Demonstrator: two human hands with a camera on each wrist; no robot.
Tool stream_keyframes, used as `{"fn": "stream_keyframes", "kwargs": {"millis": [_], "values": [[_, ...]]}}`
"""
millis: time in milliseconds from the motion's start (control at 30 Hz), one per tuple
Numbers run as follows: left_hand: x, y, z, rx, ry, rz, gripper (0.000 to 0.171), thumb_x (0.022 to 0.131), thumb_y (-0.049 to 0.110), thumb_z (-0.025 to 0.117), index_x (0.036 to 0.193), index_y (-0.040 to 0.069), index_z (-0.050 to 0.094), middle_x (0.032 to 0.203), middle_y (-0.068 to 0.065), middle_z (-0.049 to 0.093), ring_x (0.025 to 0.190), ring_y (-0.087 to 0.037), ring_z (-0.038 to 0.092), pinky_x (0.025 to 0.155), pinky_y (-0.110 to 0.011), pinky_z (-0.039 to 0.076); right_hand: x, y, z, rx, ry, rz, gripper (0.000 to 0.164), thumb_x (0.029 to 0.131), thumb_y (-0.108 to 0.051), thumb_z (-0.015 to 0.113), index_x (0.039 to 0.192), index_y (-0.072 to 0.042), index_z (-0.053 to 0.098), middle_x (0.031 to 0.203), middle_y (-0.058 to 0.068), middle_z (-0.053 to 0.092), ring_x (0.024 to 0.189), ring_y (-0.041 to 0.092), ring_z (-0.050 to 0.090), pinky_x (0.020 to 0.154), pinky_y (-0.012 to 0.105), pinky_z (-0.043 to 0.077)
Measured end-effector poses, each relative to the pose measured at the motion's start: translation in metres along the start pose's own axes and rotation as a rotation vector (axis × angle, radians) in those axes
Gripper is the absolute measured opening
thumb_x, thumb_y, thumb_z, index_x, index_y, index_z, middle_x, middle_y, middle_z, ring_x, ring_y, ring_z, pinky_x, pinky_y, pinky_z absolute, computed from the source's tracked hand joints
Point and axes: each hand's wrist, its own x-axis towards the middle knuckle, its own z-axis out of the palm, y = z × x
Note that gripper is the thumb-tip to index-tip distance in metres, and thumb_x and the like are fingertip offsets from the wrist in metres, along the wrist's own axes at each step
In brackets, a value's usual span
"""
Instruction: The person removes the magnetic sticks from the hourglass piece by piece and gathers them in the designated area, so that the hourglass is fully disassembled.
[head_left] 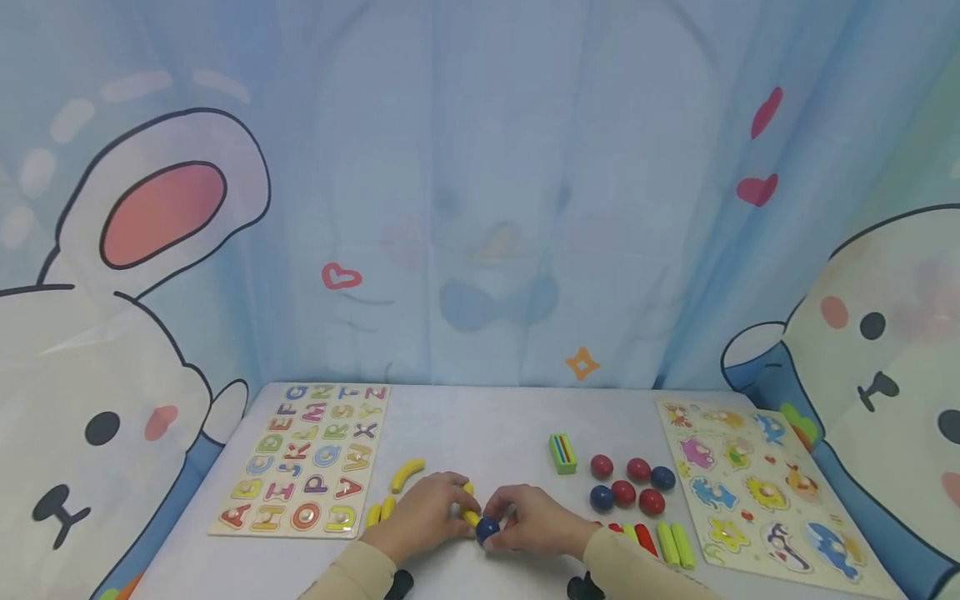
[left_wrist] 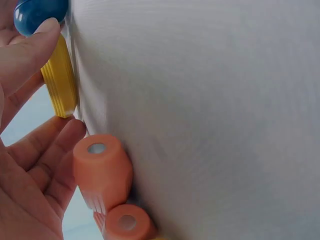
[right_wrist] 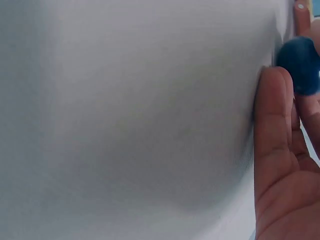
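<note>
Glossy dark blue ball (head_left: 487,528) pinched by right hand (head_left: 534,522), ridged yellow stick (head_left: 469,510) gripped by left hand (head_left: 424,515), left wrist view alone shows two orange sticks (left_wrist: 103,172) beside that palm

Soft, even, bright light with only faint shadows and no glare. The head view is sharp; both wrist views are close-up and blurred.

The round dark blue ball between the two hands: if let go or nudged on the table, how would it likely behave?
The round dark blue ball would probably roll freely, as the white table looks flat and smooth. Its glossy surface may slip from a loose pinch by the right hand. It looks solid and rigid, so it is unlikely to deform where it meets the yellow ribbed stick in the left hand.
</note>
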Motion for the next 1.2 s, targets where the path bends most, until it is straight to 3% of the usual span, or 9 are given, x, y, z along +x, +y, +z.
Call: {"fn": "stream_keyframes", "kwargs": {"millis": [267, 500, 833, 1067, 1200], "values": [[0.0, 0.003, 0.0, 0.041, 0.005, -0.024, 0.024, 0.078, 0.036, 0.085, 0.101, 0.035, 0.078, 0.128, 0.005, 0.065, 0.123, -0.022, 0.057, 0.105, -0.047, 0.042, 0.001, -0.002, 0.004, -0.077, 0.007, 0.015, 0.029, 0.08, -0.025, 0.085, 0.105, -0.021, 0.07, 0.096, -0.008, 0.063, 0.082, 0.015, 0.057, 0.073, 0.031, 0.05], [-0.001, 0.002, 0.0, 0.056, 0.013, -0.022, 0.024, 0.077, 0.036, 0.085, 0.1, 0.035, 0.078, 0.13, 0.007, 0.065, 0.123, -0.022, 0.057, 0.105, -0.048, 0.041, 0.0, -0.003, 0.004, -0.092, -0.003, -0.003, 0.027, 0.083, -0.022, 0.083, 0.105, -0.022, 0.07, 0.097, -0.009, 0.062, 0.083, 0.014, 0.057, 0.074, 0.029, 0.05], [-0.011, -0.019, -0.005, 0.065, 0.083, -0.011, 0.02, 0.074, 0.035, 0.087, 0.091, 0.031, 0.077, 0.123, 0.003, 0.067, 0.123, -0.017, 0.055, 0.111, -0.048, 0.03, 0.0, -0.003, 0.004, -0.082, -0.012, 0.007, 0.025, 0.083, -0.021, 0.082, 0.105, -0.021, 0.069, 0.096, -0.006, 0.06, 0.081, 0.016, 0.055, 0.071, 0.031, 0.048], [-0.02, -0.03, -0.01, 0.076, 0.093, -0.028, 0.035, 0.075, 0.035, 0.086, 0.106, 0.024, 0.076, 0.124, 0.003, 0.065, 0.123, -0.018, 0.055, 0.111, -0.048, 0.031, 0.001, 0.0, 0.003, -0.076, -0.015, 0.014, 0.026, 0.083, -0.023, 0.082, 0.106, -0.022, 0.069, 0.098, -0.007, 0.06, 0.082, 0.016, 0.056, 0.072, 0.03, 0.049], [-0.022, -0.033, -0.01, 0.064, 0.085, -0.034, 0.035, 0.075, 0.035, 0.086, 0.107, 0.023, 0.076, 0.126, 0.003, 0.064, 0.125, -0.02, 0.053, 0.11, -0.048, 0.031, 0.001, 0.0, 0.003, -0.072, -0.023, 0.007, 0.028, 0.084, -0.023, 0.081, 0.109, -0.022, 0.069, 0.098, -0.007, 0.06, 0.082, 0.016, 0.055, 0.072, 0.031, 0.048]]}}
